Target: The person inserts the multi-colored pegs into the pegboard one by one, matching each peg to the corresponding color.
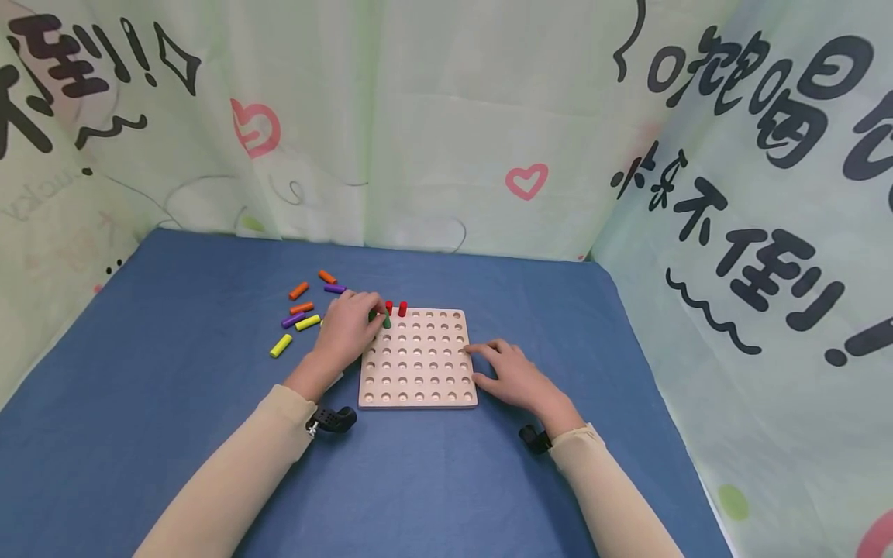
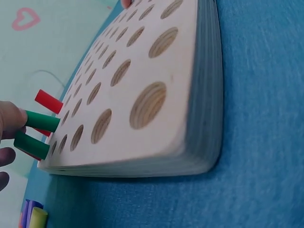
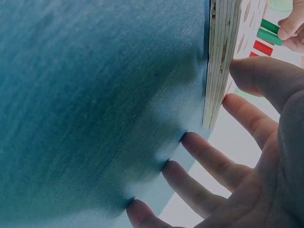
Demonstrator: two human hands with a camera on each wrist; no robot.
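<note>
1) L hand [image 1: 349, 319] pinches green peg [image 2: 42, 121] btwn thumb & fingers at board's [image 1: 411, 373] far L part; can't tell if seated
2) 2nd green peg [image 2: 31, 145] stands just beside it, red pegs [image 1: 402, 309] nearby
3) R hand [image 1: 515, 373]: fingers spread, thumb & index touching board's R edge
4) Loose orange pegs [image 1: 298, 291], purple pegs [image 1: 294, 319], yellow pegs [image 1: 281, 346] on blue cloth [image 1: 209, 372], L of board

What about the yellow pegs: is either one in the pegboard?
No, both yellow pegs lie on the blue tablecloth, left of the wooden pegboard.
</note>
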